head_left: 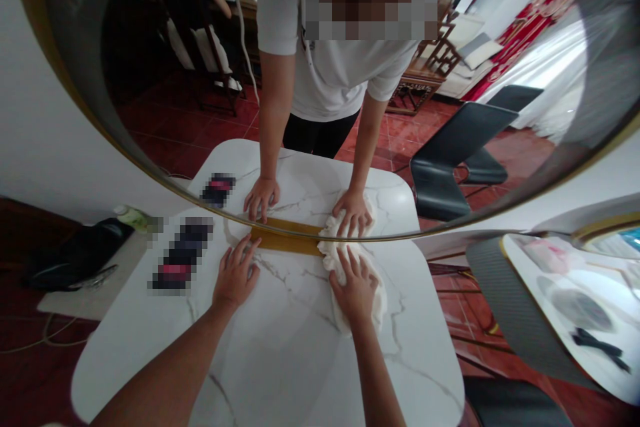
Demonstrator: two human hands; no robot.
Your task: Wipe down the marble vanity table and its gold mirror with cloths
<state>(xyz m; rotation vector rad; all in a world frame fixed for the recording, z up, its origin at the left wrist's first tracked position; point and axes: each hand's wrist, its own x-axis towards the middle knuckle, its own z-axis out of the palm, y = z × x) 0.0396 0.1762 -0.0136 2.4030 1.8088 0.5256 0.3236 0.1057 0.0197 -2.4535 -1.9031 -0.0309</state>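
Observation:
My left hand (235,275) lies flat with fingers spread on the white marble table (280,353), fingertips near the gold base (285,242) of a large round mirror (165,127). My right hand (356,285) presses down on a white cloth (379,303), fingers spread over it, right at the mirror's lower edge. The cloth is bunched against the glass beside the gold base. The mirror reflects both hands, the cloth and my white shirt.
A blurred dark object (181,255) lies on the table to the left of my left hand. A dark bag (75,255) sits on a low surface at far left. Another white table (575,307) with dark items stands at right. The floor is red tile.

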